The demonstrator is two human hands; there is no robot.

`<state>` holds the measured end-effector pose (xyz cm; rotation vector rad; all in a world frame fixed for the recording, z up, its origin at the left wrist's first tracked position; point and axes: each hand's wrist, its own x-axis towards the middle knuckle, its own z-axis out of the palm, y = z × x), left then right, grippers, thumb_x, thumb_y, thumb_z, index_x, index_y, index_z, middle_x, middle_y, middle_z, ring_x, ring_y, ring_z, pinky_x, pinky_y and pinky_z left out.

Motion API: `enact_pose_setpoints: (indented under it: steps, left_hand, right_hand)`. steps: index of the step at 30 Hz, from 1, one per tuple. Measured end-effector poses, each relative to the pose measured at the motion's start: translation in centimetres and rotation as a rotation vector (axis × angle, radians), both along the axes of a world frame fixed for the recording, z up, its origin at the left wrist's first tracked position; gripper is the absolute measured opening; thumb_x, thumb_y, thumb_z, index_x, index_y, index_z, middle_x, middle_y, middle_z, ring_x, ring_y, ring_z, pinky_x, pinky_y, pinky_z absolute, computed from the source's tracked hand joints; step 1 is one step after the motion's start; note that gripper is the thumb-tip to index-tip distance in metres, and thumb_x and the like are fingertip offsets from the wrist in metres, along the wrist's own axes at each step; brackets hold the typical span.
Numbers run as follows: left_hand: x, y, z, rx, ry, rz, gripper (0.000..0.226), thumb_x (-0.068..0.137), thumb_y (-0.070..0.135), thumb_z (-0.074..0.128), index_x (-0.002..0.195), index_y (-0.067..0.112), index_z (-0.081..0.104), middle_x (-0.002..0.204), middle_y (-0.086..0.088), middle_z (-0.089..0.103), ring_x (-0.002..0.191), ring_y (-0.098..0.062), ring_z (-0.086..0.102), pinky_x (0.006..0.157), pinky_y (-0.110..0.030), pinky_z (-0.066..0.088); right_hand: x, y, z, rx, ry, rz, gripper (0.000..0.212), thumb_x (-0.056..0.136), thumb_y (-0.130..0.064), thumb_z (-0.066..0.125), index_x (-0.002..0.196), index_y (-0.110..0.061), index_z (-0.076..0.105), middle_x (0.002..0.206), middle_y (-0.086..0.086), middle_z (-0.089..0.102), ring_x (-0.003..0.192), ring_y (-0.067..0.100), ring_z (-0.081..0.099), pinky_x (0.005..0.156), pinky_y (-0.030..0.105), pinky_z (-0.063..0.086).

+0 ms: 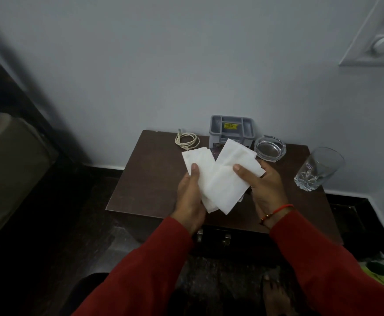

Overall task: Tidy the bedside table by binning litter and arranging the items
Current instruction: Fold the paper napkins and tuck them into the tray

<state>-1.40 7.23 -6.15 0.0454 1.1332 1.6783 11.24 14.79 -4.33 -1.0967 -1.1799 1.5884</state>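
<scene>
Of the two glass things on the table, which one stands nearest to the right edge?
The tall clear drinking glass, at the table's right edge. The low glass ashtray sits farther left, beside the grey plastic organiser.

I see a dark brown wooden counter (154,179) standing against a pale wall, its top carrying four visible items. Along the back edge, from left to right, I note a coiled white cable (187,140), a grey plastic organiser tray (232,131) with a yellow label, placed at the wall, and a clear glass ashtray (270,148) just beside the tray. A clear drinking glass (320,168) stands upright near the right edge, apart from the ashtray.
</scene>
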Motion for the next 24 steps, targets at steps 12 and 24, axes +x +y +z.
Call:
enact_pose_setpoints:
  steps: [12, 24]
  left_hand:
    - [0.3, -0.7, 0.9, -0.099, 0.341, -0.151, 0.02, 0.089, 0.035, 0.077, 0.102, 0.019, 0.075, 0.097, -0.006, 0.081, 0.09, -0.028, 0.077, 0.074, -0.048, 0.064]
    - [0.0, -1.1, 1.9, -0.225, 0.252, -0.423, 0.033, 0.088, 0.038, 0.076, 0.108, 0.012, 0.076, 0.109, -0.017, 0.078, 0.089, -0.034, 0.073, 0.083, -0.056, 0.057]
  right_hand:
    - [-0.3, -0.7, 0.2, -0.002, -0.027, 0.144, 0.02, 0.093, -0.014, 0.064, 0.112, -0.01, 0.067, 0.102, 0.007, 0.074, 0.089, 0.017, 0.072, 0.075, 0.027, 0.06]
    - [0.2, 0.0, 0.2, 0.073, -0.065, 0.153, 0.05, 0.075, -0.017, 0.081, 0.12, -0.017, 0.061, 0.112, -0.005, 0.065, 0.093, 0.007, 0.068, 0.069, 0.016, 0.054]
